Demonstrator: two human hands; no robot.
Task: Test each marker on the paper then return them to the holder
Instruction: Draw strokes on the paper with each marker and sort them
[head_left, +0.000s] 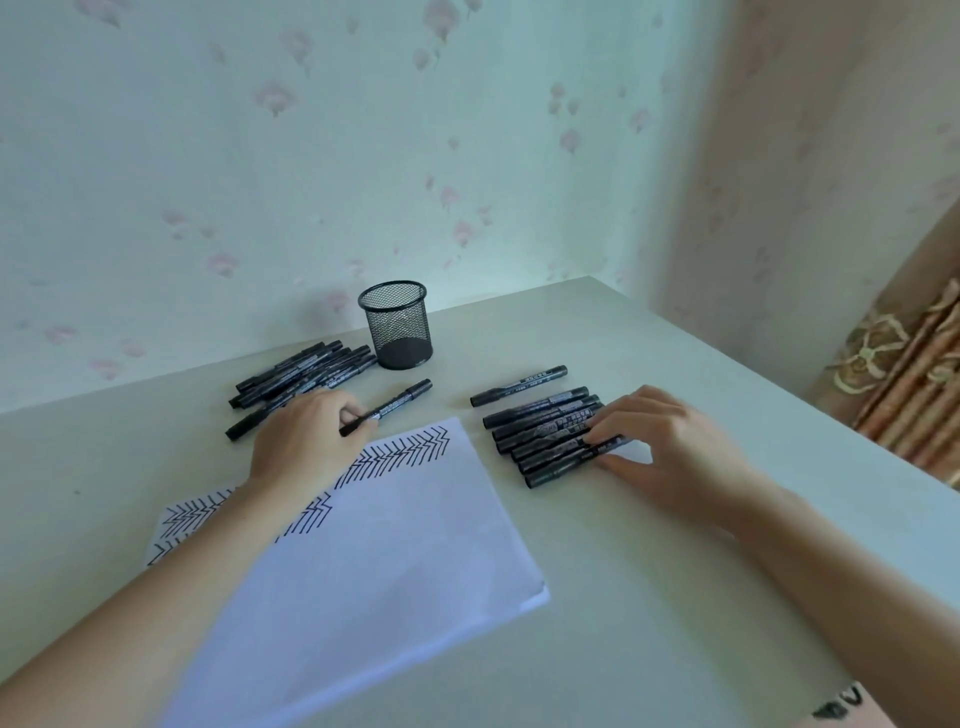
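A white sheet of paper (395, 530) lies on the table, marked with rows of black zigzag strokes along its far edge. My left hand (306, 441) pinches a thin black marker (400, 397) just beyond that edge. My right hand (670, 441) rests on a row of several thick black markers (545, 426) to the right of the paper, fingers curled round the nearest ones. One thick marker (519, 385) lies apart behind the row. A black mesh holder (399, 325) stands upright near the wall; it looks empty.
A pile of several thin black markers (301, 374) lies left of the holder, close to the wall. The pale table (675, 597) ends at the right, where a patterned curtain (914, 384) hangs. Floral wallpaper backs the table.
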